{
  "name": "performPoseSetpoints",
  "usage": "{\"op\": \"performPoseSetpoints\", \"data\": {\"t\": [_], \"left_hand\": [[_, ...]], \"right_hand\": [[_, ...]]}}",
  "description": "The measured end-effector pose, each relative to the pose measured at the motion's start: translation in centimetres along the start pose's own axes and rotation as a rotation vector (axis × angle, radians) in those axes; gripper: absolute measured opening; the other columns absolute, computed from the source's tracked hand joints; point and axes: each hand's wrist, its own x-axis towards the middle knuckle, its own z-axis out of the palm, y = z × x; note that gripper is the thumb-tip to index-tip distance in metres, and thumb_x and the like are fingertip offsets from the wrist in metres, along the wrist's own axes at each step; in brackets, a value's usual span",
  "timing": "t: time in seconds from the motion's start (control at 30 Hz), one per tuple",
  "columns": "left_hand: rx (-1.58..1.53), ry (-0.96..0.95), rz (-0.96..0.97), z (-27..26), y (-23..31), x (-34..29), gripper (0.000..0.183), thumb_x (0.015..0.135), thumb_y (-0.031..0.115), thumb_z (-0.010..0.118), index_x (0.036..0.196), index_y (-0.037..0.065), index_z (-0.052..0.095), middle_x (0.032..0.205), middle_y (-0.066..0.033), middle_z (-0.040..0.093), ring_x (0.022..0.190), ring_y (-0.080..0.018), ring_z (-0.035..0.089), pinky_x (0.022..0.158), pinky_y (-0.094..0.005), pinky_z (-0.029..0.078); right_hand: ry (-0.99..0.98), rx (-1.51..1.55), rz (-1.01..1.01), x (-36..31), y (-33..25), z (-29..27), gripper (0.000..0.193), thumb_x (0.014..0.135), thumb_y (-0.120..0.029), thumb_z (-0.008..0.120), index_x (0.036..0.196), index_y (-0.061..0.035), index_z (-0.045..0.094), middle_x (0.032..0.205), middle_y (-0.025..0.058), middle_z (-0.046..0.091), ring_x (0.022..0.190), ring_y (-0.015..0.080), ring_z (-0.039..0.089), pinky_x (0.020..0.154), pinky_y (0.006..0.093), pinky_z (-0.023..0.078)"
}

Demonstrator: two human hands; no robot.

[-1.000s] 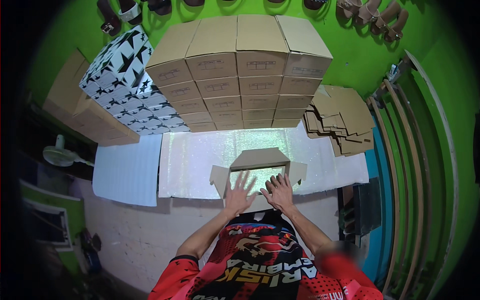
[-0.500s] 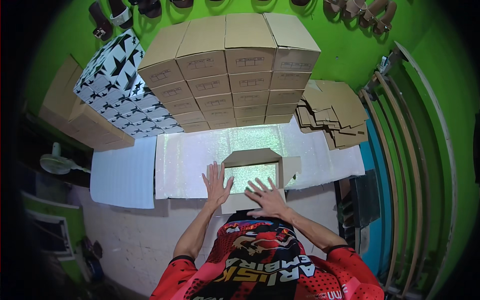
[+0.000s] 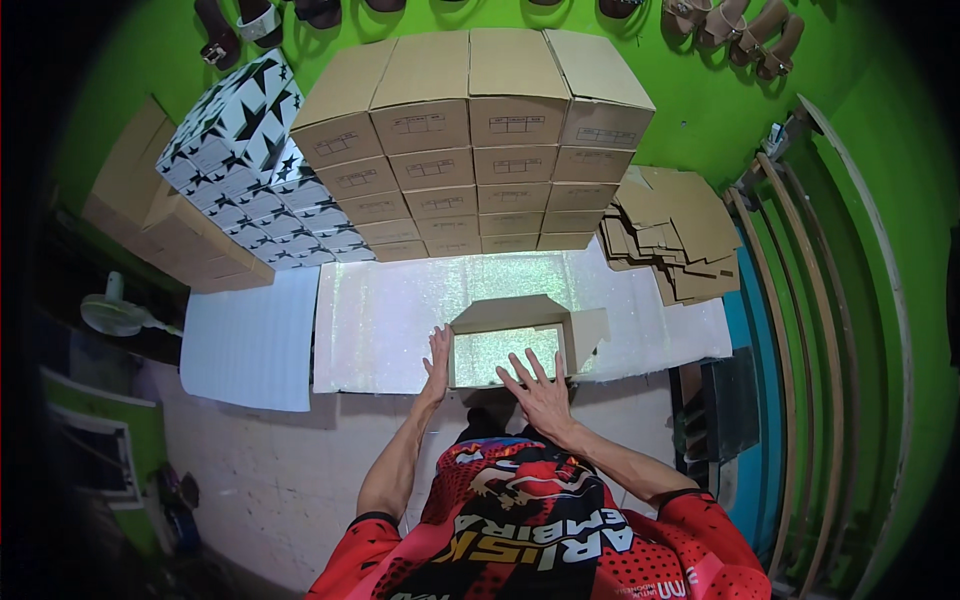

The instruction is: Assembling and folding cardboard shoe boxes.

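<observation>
A brown cardboard box (image 3: 500, 312) sits at the table's near edge, its top facing up. One flap (image 3: 590, 332) sticks out on the right, and the far wall stands raised. Inside it a shiny, glittery surface shows; whether that is the table or a sheet, I cannot tell. My left hand (image 3: 436, 368) lies along the box's left side, fingers stretched and holding nothing. Over the near edge reaches my right hand (image 3: 545, 398), fingers spread, the tips above the box's inside.
Brown boxes (image 3: 420, 122) stand stacked at the back, with white star-patterned boxes (image 3: 240, 130) to their left. Flat cardboard blanks (image 3: 680, 215) lie in a pile at the back right. A shimmering cover (image 3: 380, 310) spreads over the table. Sandals (image 3: 745, 30) hang on the green wall.
The box's left and near flaps no longer stick outward. My left hand has turned upright against the left side, and my right hand has shifted slightly right. The whole view has shifted a little.
</observation>
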Motion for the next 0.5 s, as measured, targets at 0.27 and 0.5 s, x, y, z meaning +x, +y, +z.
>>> {"op": "performPoseSetpoints", "data": {"t": [0.27,0.5], "left_hand": [[-0.051,0.044,-0.036,0.1,0.9,-0.2,0.089,0.102,0.08,0.005,0.173,0.026,0.004,0.18,-0.0108,0.0,0.164,-0.0351,-0.01,0.12,-0.0692,-0.018],[0.938,0.293,0.331,5.1,4.3,-2.1,0.058,0.11,0.039,0.046,0.164,0.02,0.041,0.175,-0.0153,0.026,0.163,-0.0349,0.019,0.124,-0.0719,0.003]], "right_hand": [[0.108,0.253,0.161,4.2,1.7,3.8,0.081,0.099,-0.07,0.053,0.164,-0.0234,0.041,0.174,0.0115,0.029,0.161,0.0398,0.02,0.125,0.0705,0.009],[0.116,0.265,0.156,5.1,2.4,5.4,0.08,0.1,-0.07,0.05,0.162,-0.0203,0.044,0.174,0.0123,0.029,0.161,0.039,0.022,0.127,0.0656,0.013]]}}
